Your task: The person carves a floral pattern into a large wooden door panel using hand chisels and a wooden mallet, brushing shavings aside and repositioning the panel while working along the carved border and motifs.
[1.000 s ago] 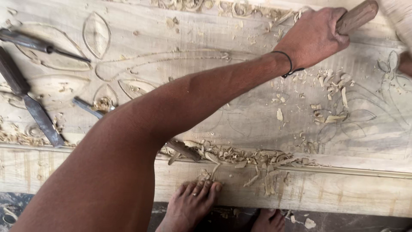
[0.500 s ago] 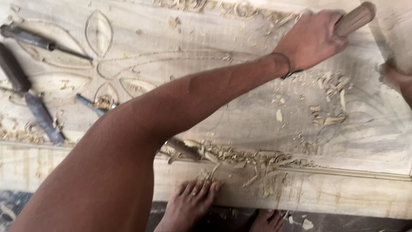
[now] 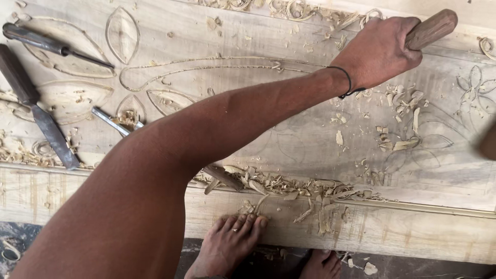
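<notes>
Standing barefoot, foot (image 3: 227, 245) at near edge of carved wooden panel (image 3: 289, 139), shavings (image 3: 289, 188) heaped along ledge. Loose chisels (image 3: 39, 111) parked at left, clear of work zone. Left hand (image 3: 380, 51) at far side, grip closed tight round wooden handle (image 3: 431, 28), raised above panel, likely for striking. Right hand: blurred sliver at right edge, grip state unclear. Against earlier frame, handle little shifted; right hand dropped lower.

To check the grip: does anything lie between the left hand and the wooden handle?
Nothing visible does. The left hand is closed directly around the wooden handle. The dark band sits on the wrist, outside the grip.
</notes>
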